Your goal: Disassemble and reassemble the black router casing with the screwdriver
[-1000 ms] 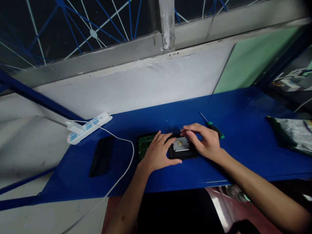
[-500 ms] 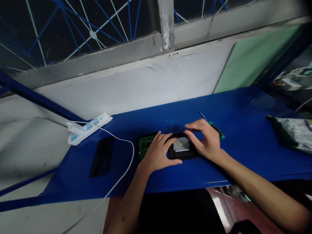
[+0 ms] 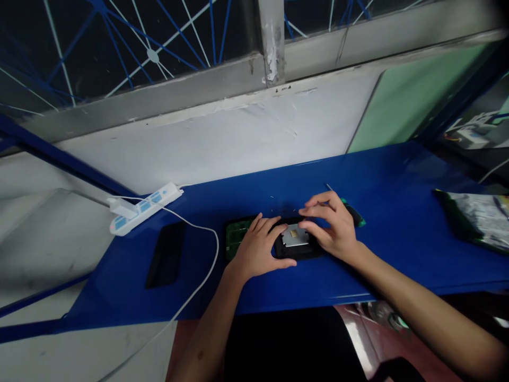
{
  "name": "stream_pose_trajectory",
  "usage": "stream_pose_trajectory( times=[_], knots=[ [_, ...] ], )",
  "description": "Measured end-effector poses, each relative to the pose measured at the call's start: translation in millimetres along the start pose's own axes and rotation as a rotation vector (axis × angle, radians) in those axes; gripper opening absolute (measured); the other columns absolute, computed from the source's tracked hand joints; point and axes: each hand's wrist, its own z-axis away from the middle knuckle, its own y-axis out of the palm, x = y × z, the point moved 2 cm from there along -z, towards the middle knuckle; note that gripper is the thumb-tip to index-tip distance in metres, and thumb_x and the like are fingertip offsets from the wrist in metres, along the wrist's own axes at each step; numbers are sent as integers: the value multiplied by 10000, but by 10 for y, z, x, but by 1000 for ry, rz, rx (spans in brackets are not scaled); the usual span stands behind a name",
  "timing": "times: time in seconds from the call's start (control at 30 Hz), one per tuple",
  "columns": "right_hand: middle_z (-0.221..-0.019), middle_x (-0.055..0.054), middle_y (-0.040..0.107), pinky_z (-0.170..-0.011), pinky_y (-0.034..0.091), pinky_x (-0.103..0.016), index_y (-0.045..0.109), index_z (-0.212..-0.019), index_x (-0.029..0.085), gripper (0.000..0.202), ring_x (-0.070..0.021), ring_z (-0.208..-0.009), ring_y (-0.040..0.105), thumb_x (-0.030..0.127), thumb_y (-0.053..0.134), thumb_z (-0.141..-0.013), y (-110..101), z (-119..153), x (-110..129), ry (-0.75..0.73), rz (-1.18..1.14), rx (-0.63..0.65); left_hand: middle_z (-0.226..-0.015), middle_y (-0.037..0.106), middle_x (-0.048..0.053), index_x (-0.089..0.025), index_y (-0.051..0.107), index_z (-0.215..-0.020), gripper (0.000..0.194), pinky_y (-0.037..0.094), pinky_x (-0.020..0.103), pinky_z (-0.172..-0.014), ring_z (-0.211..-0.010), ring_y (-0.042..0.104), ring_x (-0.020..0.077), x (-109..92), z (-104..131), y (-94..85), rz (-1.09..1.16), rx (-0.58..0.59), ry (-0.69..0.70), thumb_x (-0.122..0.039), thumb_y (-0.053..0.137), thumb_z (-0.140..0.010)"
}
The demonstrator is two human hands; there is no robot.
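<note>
My left hand (image 3: pixel 258 249) lies with fingers spread across a black device casing (image 3: pixel 308 253) and the edge of a green circuit board (image 3: pixel 234 236) beside it. A silver metal plate (image 3: pixel 296 241) with a small gold-coloured square is set in the casing. At the casing's upper right edge, my right hand (image 3: pixel 332 225) has thumb and fingertips drawn close in a pinch. Whatever they hold, if anything, is too small to make out. A screwdriver (image 3: pixel 359 218), with a dark green handle and thin shaft, lies partly hidden behind my right hand.
A white power strip (image 3: pixel 147 207) with a plug stands at the left, its white cable (image 3: pixel 217 249) crossing the blue table (image 3: pixel 278 297). A black flat slab (image 3: pixel 166 254) lies nearby. Tiny bits lie behind the casing. A silver and green bag (image 3: pixel 477 217) rests at the right.
My right thumb and fingers have closed nearer together and shifted slightly left at the casing's edge. My left hand stays in place.
</note>
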Motion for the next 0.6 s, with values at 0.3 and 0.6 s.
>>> stream_pose_trajectory(
  times=[0.3, 0.6],
  knots=[
    [-1008, -62, 712, -694, 598, -319, 594, -1273, 241, 369, -154, -799, 708, 67, 476, -970, 3, 9, 42, 103, -139, -2, -1498, 495, 115, -233, 490, -1405, 833, 189, 556, -1253, -1419, 422, 343, 16, 16, 4, -17, 6, 2, -738, 696, -775],
    [-1011, -88, 638, -764, 585, -398, 657, -1080, 237, 146, -227, -948, 656, 249, 644, -935, 22, -9, 11, 55, -54, 9, -1478, 514, 114, -238, 483, -1419, 852, 200, 567, -1250, -1388, 459, 345, 17, 2, 10, -16, 5, 5, -736, 707, -765]
  ],
)
